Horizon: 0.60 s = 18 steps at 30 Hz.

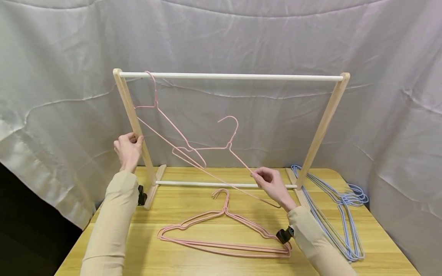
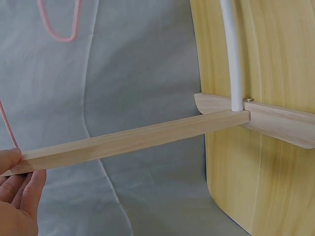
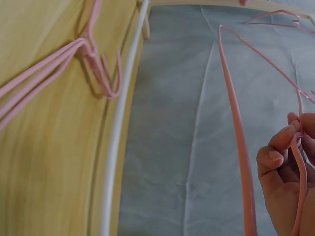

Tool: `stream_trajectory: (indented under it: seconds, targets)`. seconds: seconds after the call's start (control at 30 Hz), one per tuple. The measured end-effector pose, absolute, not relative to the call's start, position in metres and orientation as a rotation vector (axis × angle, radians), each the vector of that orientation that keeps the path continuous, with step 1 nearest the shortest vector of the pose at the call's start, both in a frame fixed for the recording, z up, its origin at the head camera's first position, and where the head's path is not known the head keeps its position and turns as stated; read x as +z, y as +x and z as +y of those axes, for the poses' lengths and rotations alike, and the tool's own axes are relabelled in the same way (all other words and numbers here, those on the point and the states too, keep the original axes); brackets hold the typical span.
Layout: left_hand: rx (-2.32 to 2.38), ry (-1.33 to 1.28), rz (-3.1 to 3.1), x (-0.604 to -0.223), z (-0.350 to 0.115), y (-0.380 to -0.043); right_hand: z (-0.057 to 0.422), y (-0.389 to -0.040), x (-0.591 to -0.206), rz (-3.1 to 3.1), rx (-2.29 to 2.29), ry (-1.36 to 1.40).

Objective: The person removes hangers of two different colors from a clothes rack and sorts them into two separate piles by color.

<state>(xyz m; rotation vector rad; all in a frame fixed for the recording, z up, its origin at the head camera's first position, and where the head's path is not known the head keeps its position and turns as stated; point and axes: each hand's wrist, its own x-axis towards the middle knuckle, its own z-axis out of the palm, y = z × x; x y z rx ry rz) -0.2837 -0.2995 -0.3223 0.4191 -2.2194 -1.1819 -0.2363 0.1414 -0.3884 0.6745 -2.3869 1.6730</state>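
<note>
My left hand (image 1: pixel 127 150) grips the left wooden post (image 2: pixel 128 140) of a garment rack, thumb on one side and fingers on the other. With its fingertips and thumb my right hand (image 1: pixel 271 184) pinches the sloping shoulder of a pink wire hanger (image 1: pixel 229 145). That hanger is in the air in front of the rack, below the white top rail (image 1: pixel 241 77), its hook up and pointing left. Another pink hanger (image 1: pixel 156 96) hangs by its hook at the rail's left end. The held hanger's left end overlaps it in the head view.
A stack of pink hangers (image 1: pixel 226 211) lies on the wooden table (image 1: pixel 193 264) in front of the rack. Several blue hangers (image 1: pixel 345 199) lie at the right, by the rack's right foot. A white lower bar (image 1: pixel 207 184) joins the feet. Grey curtains (image 1: pixel 221 42) surround the table.
</note>
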Motion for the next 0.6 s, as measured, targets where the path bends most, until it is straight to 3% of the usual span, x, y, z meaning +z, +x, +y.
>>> stream_trajectory:
  seconds: [0.6]
  targets:
    - [-1.140, 0.408, -2.209, -0.323, -0.299, -0.284, 0.164, -0.220, -0.427, -2.485, 1.686, 0.748]
